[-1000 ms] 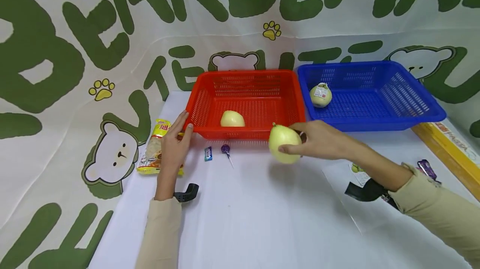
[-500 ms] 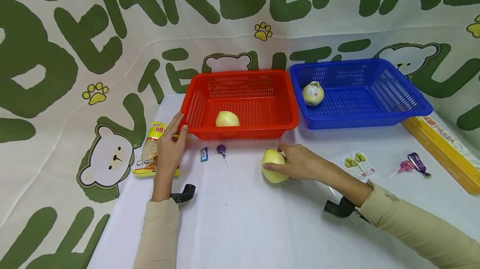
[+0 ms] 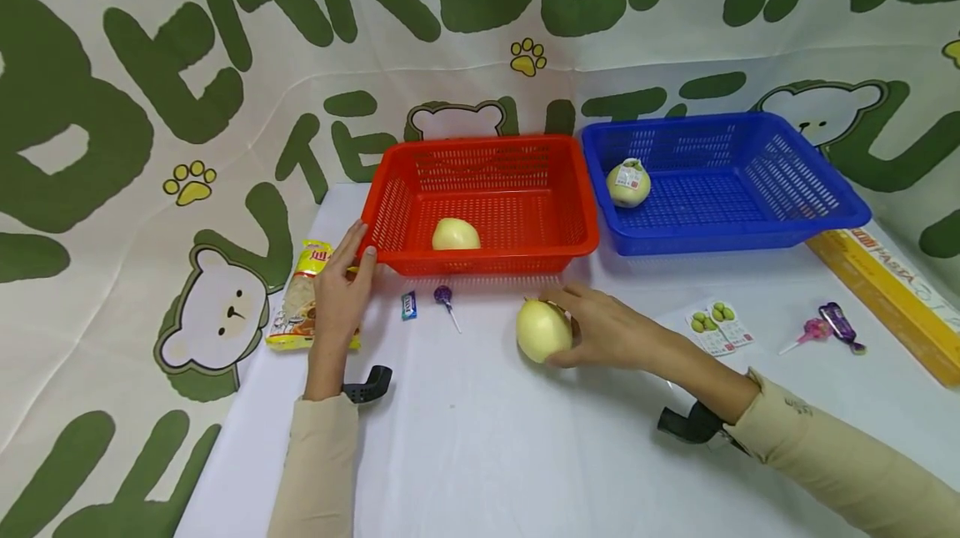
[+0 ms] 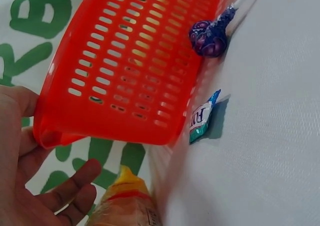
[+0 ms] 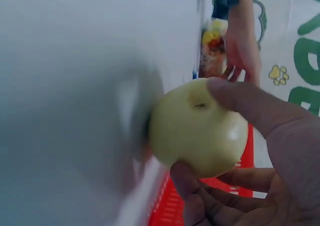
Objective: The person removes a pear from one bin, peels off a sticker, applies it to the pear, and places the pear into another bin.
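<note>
Pale yellow fruit [image 3: 543,330] is being held by the right hand [image 3: 603,328], whose thumb and fingers are curled round it, as the right wrist view shows [image 5: 199,128]; a second ago it was being carried in the air just in front of the red basket [image 3: 480,256], and now it is being kept low on the white table [image 3: 487,455], a little in front of that basket's front rim and toward its right corner. From this it is being judged that the fruit has been brought out and down to the table rather than put into a basket, and that it is not yet being let go. The left hand [image 3: 339,298] is being pressed, as before, against the red basket's front left corner [image 4: 55,131], with fingers straight and nothing pinched. Three fruits are being counted: one in the hand, one in the red basket [image 3: 455,234], and one with a label in the blue basket [image 3: 627,183]. Two baskets are being counted, the blue one [image 3: 750,239] standing just beside the red on the right. Two lollipops are lying on the table, one purple [image 3: 444,298] near the red basket's front, one pink [image 3: 806,331] toward the right edge. One small candy wrapper [image 3: 408,305], one noodle packet [image 3: 306,304] at the left edge, one sticker sheet [image 3: 718,328] and one long yellow box [image 3: 892,296] along the right edge are also being seen.
</note>
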A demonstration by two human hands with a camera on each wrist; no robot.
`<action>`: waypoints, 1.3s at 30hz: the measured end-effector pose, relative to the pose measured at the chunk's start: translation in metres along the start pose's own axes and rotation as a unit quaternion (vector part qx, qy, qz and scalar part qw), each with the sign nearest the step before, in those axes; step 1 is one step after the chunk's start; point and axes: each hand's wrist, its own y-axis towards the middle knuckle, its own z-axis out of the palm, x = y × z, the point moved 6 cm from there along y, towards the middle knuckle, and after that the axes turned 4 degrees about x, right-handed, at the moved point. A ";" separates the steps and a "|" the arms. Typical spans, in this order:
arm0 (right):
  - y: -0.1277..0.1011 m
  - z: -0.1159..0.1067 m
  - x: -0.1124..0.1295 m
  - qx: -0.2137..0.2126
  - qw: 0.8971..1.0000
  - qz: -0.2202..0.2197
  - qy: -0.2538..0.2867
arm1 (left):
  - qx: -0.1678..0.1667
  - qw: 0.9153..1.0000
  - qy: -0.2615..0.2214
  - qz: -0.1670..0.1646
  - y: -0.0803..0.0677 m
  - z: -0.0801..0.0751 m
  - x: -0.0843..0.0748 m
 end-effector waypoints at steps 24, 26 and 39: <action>-0.017 0.010 0.008 -0.076 0.987 -0.035 -0.138 | -0.002 1.000 0.006 -0.001 -0.003 -0.001 0.002; -0.018 0.009 0.010 -0.080 0.986 -0.038 -0.144 | -0.002 1.000 0.007 -0.003 -0.003 -0.002 0.002; -0.028 0.005 0.008 -0.045 0.991 -0.024 -0.120 | -0.009 1.000 0.021 0.011 -0.001 -0.004 -0.006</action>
